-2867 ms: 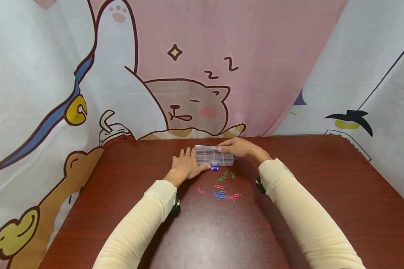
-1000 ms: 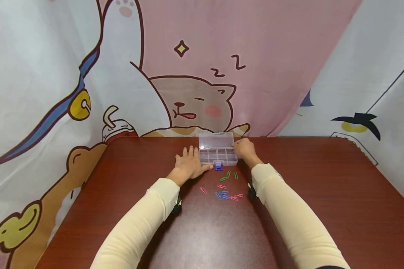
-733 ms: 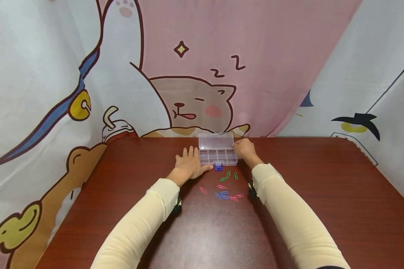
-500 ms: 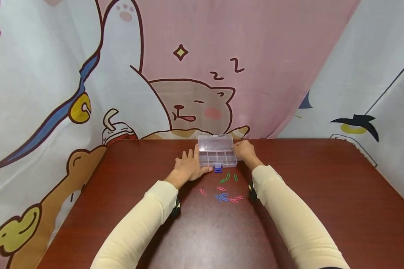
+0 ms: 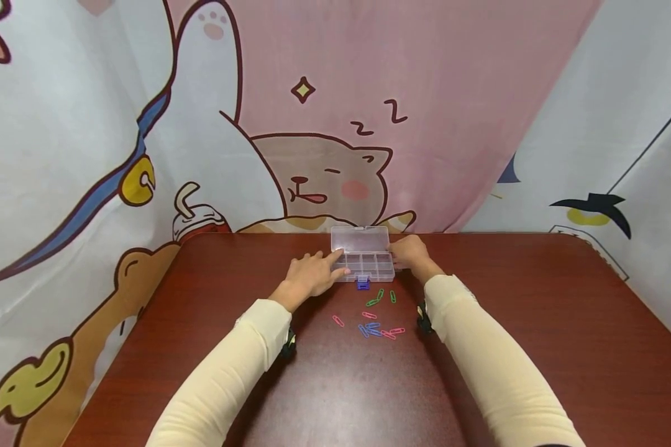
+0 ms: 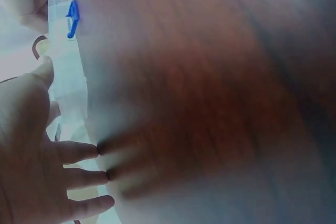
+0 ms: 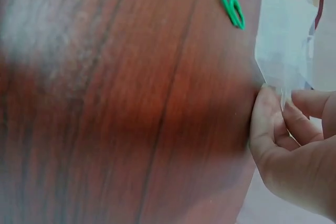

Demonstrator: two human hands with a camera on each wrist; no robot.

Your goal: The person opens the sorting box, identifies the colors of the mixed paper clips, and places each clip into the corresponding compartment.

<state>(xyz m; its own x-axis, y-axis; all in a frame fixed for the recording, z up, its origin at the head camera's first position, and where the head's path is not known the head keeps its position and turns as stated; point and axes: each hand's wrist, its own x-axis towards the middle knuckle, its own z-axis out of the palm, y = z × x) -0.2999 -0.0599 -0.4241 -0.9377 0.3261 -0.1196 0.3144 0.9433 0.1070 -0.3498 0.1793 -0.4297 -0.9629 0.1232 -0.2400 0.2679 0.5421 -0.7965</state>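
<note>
A clear plastic compartment box point(image 5: 369, 269) stands near the table's far edge, its clear lid point(image 5: 360, 238) raised at the back and a blue latch point(image 5: 363, 285) hanging at the front. My left hand point(image 5: 309, 275) is at the box's left end, index finger and thumb reaching over it; in the left wrist view the other fingers point(image 6: 84, 178) extend straight and spread. With thumb and fingers, my right hand point(image 5: 409, 251) pinches the box's right end, as the right wrist view shows. Green paper clips point(image 5: 371, 302) lie just in front of the box.
Closer to me lie pink paper clips point(image 5: 338, 321) and a small cluster of blue paper clips point(image 5: 363, 331), with more pink ones beside it. The dark red-brown table point(image 5: 346, 391) ends at a printed cartoon curtain point(image 5: 453, 118) behind the box.
The lid, low under my right hand at first, now stands raised. My right hand has moved down to the box's right end. My left hand has lifted from beside the box onto its left end.
</note>
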